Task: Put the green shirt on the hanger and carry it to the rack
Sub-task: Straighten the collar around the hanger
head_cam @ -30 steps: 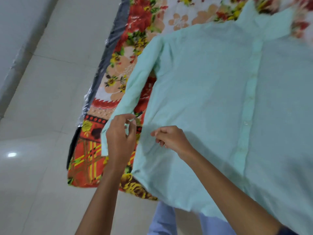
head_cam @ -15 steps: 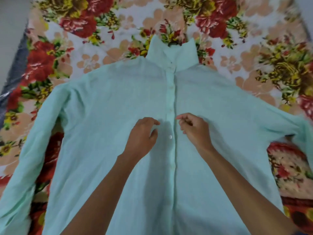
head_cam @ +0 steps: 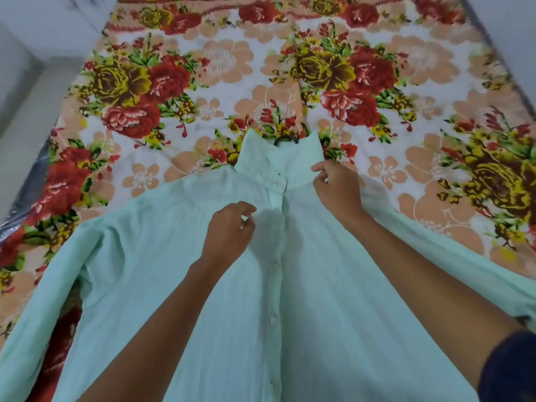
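Observation:
The pale green shirt [head_cam: 162, 256] lies face up and buttoned on the flowered bed, sleeves spread to both sides. A black hanger hook [head_cam: 285, 139] pokes out of the raised collar; the rest of the hanger is hidden inside the shirt. My left hand [head_cam: 229, 230] hovers over the chest just left of the button strip, fingers loosely curled and apart, holding nothing. My right hand [head_cam: 336, 187] pinches the right side of the collar at its base.
A bedsheet [head_cam: 203, 68] with red and yellow roses covers the bed under the shirt. Pale tiled floor [head_cam: 26, 117] runs along the bed's left edge. A dark sleeve cuff shows on my right arm at the lower right.
Both hands have moved up from the middle of the button strip toward the collar; my right hand now grips the collar. The view has tilted up the bed.

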